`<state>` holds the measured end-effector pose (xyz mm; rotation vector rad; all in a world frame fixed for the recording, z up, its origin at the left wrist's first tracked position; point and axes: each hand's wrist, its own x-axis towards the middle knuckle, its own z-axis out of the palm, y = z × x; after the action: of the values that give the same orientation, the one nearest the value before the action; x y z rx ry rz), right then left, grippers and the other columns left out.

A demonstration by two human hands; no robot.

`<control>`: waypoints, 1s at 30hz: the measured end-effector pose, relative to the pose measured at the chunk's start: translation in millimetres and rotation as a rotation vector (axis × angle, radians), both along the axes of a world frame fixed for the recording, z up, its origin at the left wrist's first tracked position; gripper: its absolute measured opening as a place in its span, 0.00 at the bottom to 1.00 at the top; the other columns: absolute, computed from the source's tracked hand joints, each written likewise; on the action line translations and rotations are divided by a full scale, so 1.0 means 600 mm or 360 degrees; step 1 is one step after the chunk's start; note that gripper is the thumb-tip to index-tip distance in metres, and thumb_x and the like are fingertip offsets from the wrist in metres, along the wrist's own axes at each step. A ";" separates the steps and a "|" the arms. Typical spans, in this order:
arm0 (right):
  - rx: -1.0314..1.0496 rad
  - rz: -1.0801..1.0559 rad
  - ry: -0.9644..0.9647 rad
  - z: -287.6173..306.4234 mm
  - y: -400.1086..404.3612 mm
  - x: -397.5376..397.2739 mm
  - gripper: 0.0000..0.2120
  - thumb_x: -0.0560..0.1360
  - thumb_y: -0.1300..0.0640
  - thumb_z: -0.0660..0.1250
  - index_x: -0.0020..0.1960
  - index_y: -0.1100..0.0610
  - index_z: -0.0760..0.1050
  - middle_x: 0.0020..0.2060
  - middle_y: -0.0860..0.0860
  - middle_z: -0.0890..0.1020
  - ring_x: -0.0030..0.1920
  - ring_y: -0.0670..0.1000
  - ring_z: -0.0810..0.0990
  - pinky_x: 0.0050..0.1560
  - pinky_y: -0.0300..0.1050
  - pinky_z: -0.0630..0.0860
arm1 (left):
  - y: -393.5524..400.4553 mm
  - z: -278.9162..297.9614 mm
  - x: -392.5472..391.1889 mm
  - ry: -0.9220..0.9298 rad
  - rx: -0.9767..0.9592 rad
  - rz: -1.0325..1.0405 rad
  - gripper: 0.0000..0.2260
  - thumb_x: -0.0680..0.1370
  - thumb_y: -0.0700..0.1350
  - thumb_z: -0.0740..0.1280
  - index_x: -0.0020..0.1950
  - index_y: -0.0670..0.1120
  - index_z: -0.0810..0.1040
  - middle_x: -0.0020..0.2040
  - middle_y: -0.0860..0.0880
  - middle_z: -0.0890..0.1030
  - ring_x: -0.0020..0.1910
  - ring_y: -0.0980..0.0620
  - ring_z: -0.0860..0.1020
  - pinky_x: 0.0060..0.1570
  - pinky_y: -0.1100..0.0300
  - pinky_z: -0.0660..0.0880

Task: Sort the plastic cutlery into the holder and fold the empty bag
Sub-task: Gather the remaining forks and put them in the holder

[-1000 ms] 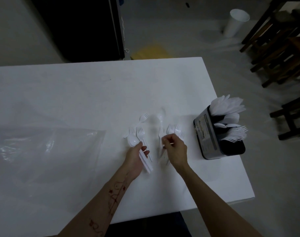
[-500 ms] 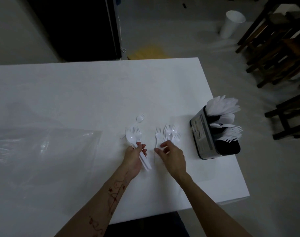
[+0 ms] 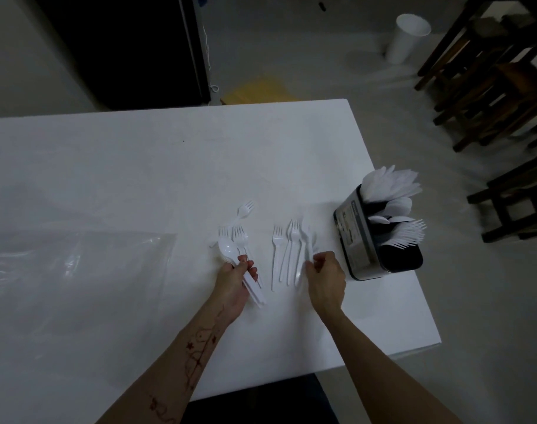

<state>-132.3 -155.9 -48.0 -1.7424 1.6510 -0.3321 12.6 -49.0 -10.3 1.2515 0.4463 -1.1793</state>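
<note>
My left hand grips a small stack of white plastic spoons by their handles, bowls pointing away from me. My right hand pinches the handle of one blurred white piece; its shape is unclear. Several white forks lie side by side on the table between my hands. More forks lie just beyond the spoons, and one fork lies farther off. The dark cutlery holder stands to the right, filled with white knives, spoons and forks. The clear plastic bag lies flat at the left.
The white table ends close to the right of the holder and near my body. On the floor beyond stand a white cup-shaped bin, dark wooden chairs at the right, and a yellow object.
My right hand has shifted right from the fork handles and lifted one white piece off the row. The left hand keeps its spoons in about the same place.
</note>
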 end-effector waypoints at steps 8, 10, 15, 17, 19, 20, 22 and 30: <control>-0.0050 0.0247 0.0014 0.002 0.017 -0.006 0.10 0.76 0.52 0.71 0.53 0.53 0.72 0.45 0.47 0.78 0.44 0.48 0.78 0.46 0.45 0.79 | -0.006 0.005 0.002 -0.0024 0.0084 0.0012 0.05 0.81 0.39 0.61 0.55 0.41 0.74 0.39 0.49 0.78 0.44 0.54 0.75 0.54 0.60 0.71; -0.0074 0.0301 0.0023 0.009 0.020 -0.007 0.11 0.77 0.50 0.69 0.56 0.52 0.72 0.47 0.47 0.78 0.45 0.48 0.79 0.47 0.47 0.80 | -0.013 0.014 0.005 -0.0158 0.0145 -0.0152 0.08 0.81 0.42 0.61 0.59 0.43 0.75 0.47 0.50 0.81 0.56 0.51 0.75 0.60 0.59 0.68; -0.0352 0.0521 -0.0065 0.062 0.008 -0.011 0.09 0.78 0.55 0.67 0.57 0.50 0.74 0.50 0.46 0.79 0.47 0.49 0.79 0.45 0.48 0.79 | -0.046 0.057 0.011 -0.0257 -0.0035 -0.0273 0.15 0.82 0.39 0.58 0.69 0.41 0.71 0.65 0.44 0.73 0.67 0.51 0.68 0.68 0.60 0.61; -0.0672 0.0611 -0.0118 0.103 -0.013 -0.015 0.08 0.76 0.57 0.69 0.55 0.51 0.76 0.48 0.47 0.81 0.47 0.50 0.79 0.44 0.48 0.77 | -0.068 0.082 0.004 -0.0239 -0.0159 -0.0287 0.15 0.81 0.40 0.60 0.67 0.44 0.73 0.57 0.49 0.76 0.61 0.55 0.71 0.67 0.60 0.63; -0.1135 0.0693 -0.0034 0.142 -0.046 -0.024 0.08 0.73 0.59 0.72 0.52 0.53 0.80 0.47 0.48 0.83 0.46 0.53 0.79 0.44 0.48 0.74 | -0.095 0.104 -0.007 -0.0205 -0.0246 -0.0257 0.13 0.81 0.41 0.61 0.64 0.47 0.75 0.53 0.53 0.77 0.56 0.58 0.72 0.64 0.60 0.64; -0.1325 0.0711 0.0059 0.161 -0.063 -0.032 0.08 0.72 0.58 0.73 0.51 0.53 0.81 0.46 0.48 0.83 0.47 0.54 0.78 0.44 0.49 0.71 | -0.111 0.113 -0.015 -0.0186 -0.0280 -0.0230 0.11 0.81 0.41 0.61 0.62 0.49 0.76 0.53 0.54 0.77 0.55 0.58 0.73 0.63 0.59 0.65; -0.1519 0.0670 0.0267 0.190 -0.100 -0.053 0.08 0.69 0.56 0.75 0.48 0.52 0.82 0.45 0.48 0.83 0.50 0.55 0.74 0.45 0.49 0.65 | -0.144 0.130 -0.035 -0.0140 -0.0362 -0.0162 0.10 0.80 0.41 0.62 0.59 0.51 0.76 0.51 0.54 0.78 0.52 0.58 0.75 0.59 0.59 0.68; -0.1272 0.0359 0.0560 0.208 -0.228 -0.110 0.08 0.66 0.57 0.78 0.37 0.53 0.79 0.37 0.49 0.81 0.43 0.58 0.75 0.41 0.47 0.62 | -0.257 0.153 -0.132 -0.0173 -0.0692 0.0028 0.06 0.80 0.37 0.61 0.50 0.47 0.74 0.53 0.48 0.78 0.53 0.54 0.77 0.55 0.60 0.74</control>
<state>-198.2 -293.0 77.1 -2.6820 1.6451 -0.6738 -66.5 -203.1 81.3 0.9253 0.1090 -1.1135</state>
